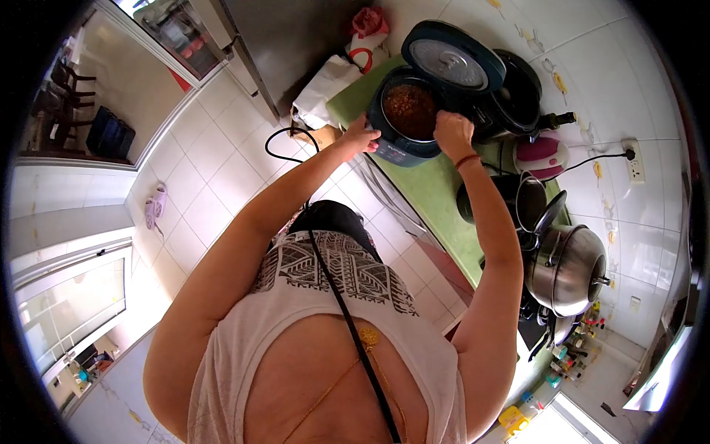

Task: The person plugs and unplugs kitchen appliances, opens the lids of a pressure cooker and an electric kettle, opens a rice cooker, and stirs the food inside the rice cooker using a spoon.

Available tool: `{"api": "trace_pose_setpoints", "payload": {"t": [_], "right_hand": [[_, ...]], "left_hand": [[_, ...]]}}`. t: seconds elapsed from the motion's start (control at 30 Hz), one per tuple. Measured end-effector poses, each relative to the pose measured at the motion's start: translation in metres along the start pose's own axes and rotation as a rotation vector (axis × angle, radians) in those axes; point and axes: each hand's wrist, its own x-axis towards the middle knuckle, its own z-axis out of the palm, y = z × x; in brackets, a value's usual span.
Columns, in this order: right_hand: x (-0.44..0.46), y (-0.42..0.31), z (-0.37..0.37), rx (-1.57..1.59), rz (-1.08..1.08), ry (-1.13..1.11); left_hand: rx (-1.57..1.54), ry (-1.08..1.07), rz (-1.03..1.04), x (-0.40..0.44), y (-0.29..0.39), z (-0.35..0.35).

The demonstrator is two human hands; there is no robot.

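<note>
A dark rice cooker (396, 152) stands on the green counter with its lid (455, 63) raised. Reddish-brown food (409, 108), lumpy like beans or grains, fills part of its inner pot (429, 138). My left hand (360, 138) holds the cooker's left side, thumb towards the front; some of its fingers are hidden. On the opposite side my right hand (453, 133) is closed at the right rim. Whether it grips the inner pot's edge or the cooker's body is hard to make out.
Right of the cooker are a black appliance (518, 89), a dark bottle (556, 120), a pink-and-white object (540, 154), a dark pot (510, 194) and a domed steel pot (566, 270). A cord runs to the wall socket (634, 161). White bags (325, 89) sit to the left.
</note>
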Motion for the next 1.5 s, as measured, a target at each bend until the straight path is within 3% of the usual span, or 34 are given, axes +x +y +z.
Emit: {"api": "trace_pose_setpoints", "payload": {"t": [0.17, 0.23, 0.27, 0.33, 0.37, 0.43, 0.47, 0.53, 0.6, 0.7, 0.9, 0.97, 1.03, 1.1, 1.13, 1.2, 1.23, 1.3, 1.37, 1.43, 1.47, 1.5], "right_hand": [[-0.002, 0.000, 0.004, 0.181, -0.098, 0.010], [-0.007, 0.003, -0.007, 0.347, -0.079, 0.116], [-0.009, 0.002, -0.011, 0.309, -0.021, 0.151], [-0.014, -0.002, -0.014, 0.273, 0.047, 0.186], [-0.017, -0.005, -0.014, 0.186, 0.078, 0.162], [-0.023, -0.011, -0.010, 0.101, 0.114, 0.131], [-0.025, -0.015, -0.006, 0.096, 0.111, 0.085], [-0.029, -0.026, -0.009, 0.069, 0.047, -0.014], [-0.031, -0.035, -0.007, 0.188, 0.035, 0.046], [-0.041, -0.055, -0.031, 0.407, 0.074, 0.068], [-0.076, -0.047, -0.037, 0.734, 0.094, 0.102], [-0.104, -0.032, -0.034, 0.899, 0.182, 0.376], [-0.155, -0.003, -0.049, 0.978, 0.442, 0.837], [-0.230, 0.073, -0.021, 0.507, 0.762, 1.169], [-0.254, 0.099, -0.003, 0.574, 0.776, 1.246], [-0.293, 0.139, 0.010, 0.267, 0.823, 0.860], [-0.297, 0.151, 0.019, 0.707, 0.863, 0.813], [-0.298, 0.172, 0.030, 1.207, 0.831, 0.672], [-0.293, 0.185, 0.023, 1.038, 0.774, 0.583], [-0.288, 0.196, 0.014, 1.252, 0.762, 0.468], [-0.289, 0.209, 0.015, 1.299, 0.752, 0.317], [-0.287, 0.213, 0.014, 1.297, 0.745, 0.308]], "left_hand": [[0.068, -0.029, 0.016, 0.004, -0.007, -0.002], [0.828, 0.398, 0.290, 0.001, -0.007, 0.003], [0.832, 0.394, 0.293, 0.000, -0.007, 0.004], [0.871, 0.471, 0.629, -0.022, 0.014, 0.015], [0.875, 0.463, 0.630, -0.023, 0.020, 0.018], [0.717, 0.150, 0.602, -0.025, 0.031, 0.025], [0.720, 0.148, 0.601, -0.027, 0.035, 0.030], [0.268, -0.261, 0.109, -0.033, 0.045, 0.048], [0.229, -0.221, 0.061, -0.023, 0.045, 0.064], [-0.158, -0.118, -0.153, 0.010, 0.040, 0.074], [0.060, -0.002, -0.456, 0.030, 0.045, 0.053], [0.200, 0.034, -0.397, 0.031, 0.053, 0.038], [0.561, 0.071, -0.224, 0.019, 0.077, 0.035], [0.981, 0.094, 0.237, 0.032, 0.079, 0.019], [0.979, 0.109, 0.230, 0.036, 0.078, 0.020], [1.422, 0.044, 0.393, 0.044, 0.076, 0.028], [1.478, -0.006, 0.397, 0.051, 0.070, 0.028], [1.558, 0.006, 0.268, 0.046, 0.077, 0.038], [1.508, 0.009, 0.285, 0.034, 0.093, 0.042], [1.393, 0.077, 0.377, 0.014, 0.103, 0.045], [1.365, 0.025, 0.285, 0.011, 0.111, 0.044], [1.333, -0.032, 0.194, 0.010, 0.118, 0.043]]}}
